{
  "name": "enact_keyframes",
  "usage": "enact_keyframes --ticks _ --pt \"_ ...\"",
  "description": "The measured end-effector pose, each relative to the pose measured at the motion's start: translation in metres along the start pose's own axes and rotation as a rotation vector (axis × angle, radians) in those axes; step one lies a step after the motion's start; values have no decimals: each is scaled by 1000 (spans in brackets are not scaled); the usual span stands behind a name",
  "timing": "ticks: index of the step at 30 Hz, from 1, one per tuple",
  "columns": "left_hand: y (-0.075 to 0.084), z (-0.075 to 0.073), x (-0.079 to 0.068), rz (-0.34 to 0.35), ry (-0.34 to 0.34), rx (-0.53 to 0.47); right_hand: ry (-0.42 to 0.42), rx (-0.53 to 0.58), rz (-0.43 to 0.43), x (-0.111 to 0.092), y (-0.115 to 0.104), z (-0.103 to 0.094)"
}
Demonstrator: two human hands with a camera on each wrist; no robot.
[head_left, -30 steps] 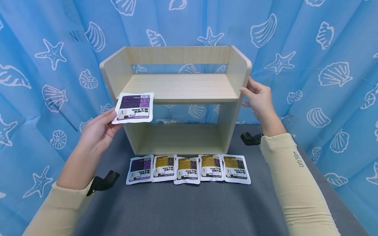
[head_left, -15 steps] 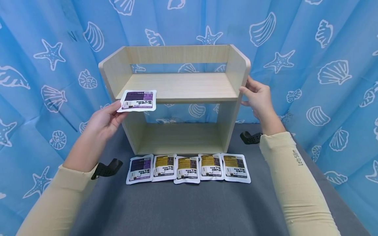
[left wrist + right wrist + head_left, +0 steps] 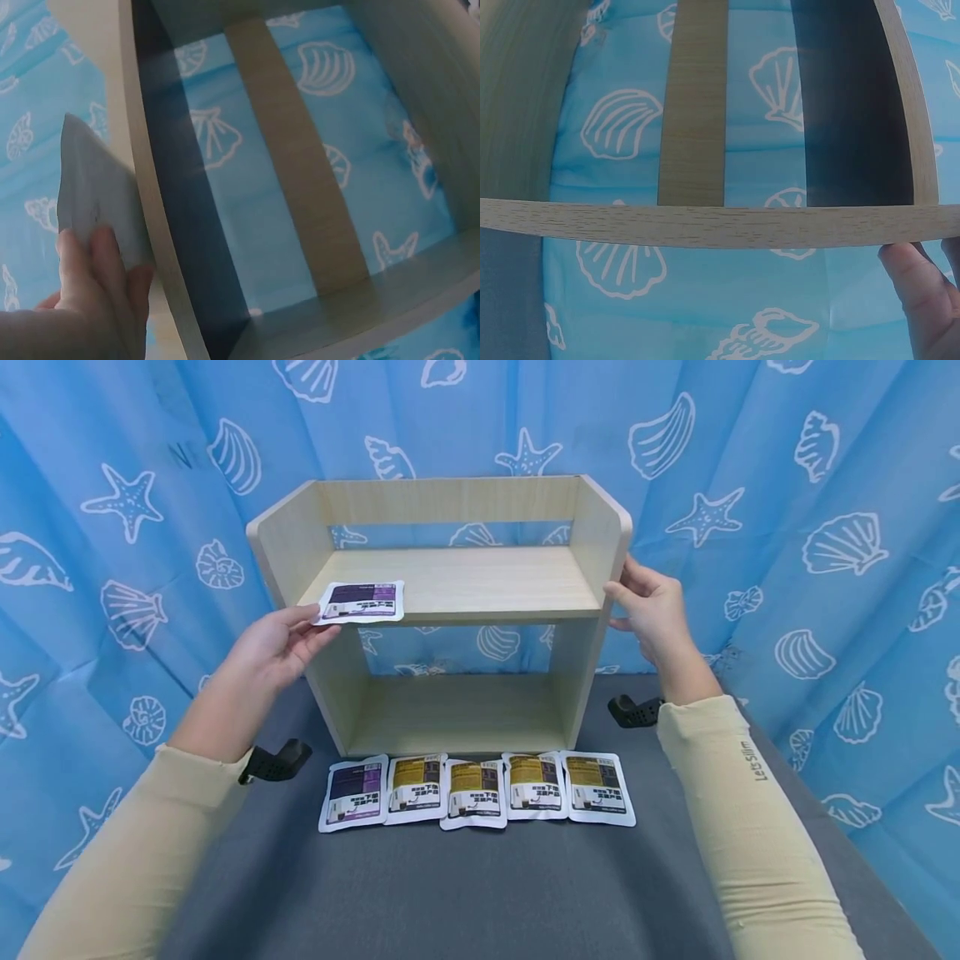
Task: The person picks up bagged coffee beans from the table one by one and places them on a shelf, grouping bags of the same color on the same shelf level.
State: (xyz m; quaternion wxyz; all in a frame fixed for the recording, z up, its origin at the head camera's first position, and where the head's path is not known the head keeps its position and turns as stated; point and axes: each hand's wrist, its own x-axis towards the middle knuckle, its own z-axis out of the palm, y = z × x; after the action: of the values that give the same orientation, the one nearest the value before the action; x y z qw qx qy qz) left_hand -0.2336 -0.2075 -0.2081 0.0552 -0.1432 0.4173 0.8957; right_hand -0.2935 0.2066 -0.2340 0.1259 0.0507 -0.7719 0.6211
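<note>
packet (image 3: 363, 601), purple-labelled, its long axis hard to tell, is at the left front corner of the shelf unit's upper board (image 3: 480, 581), contact unclear. the left hand (image 3: 273, 643), far nearer, pinches its left edge; the right hand (image 3: 654, 614), fingers bent, holds the right side panel (image 3: 600, 539).

Head view, farther back, peers forward and down at the pale wooden two-tier shelf (image 3: 465, 581); wrist views, close at its side edges, share its interior!
</note>
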Motion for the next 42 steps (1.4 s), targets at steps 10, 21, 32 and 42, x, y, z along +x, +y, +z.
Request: enact_keyframes --ticks 10,21,32,42 --pt "7 16 9 -6 -10 13 8 -13 -4 1 0 -2" --pt "8 29 18 11 63 70 7 -13 11 1 -1 -1" --pt "9 37 34 40 170 139 2 -11 28 1 0 0" --pt "9 46 42 88 234 190 16 -17 7 0 1 1"
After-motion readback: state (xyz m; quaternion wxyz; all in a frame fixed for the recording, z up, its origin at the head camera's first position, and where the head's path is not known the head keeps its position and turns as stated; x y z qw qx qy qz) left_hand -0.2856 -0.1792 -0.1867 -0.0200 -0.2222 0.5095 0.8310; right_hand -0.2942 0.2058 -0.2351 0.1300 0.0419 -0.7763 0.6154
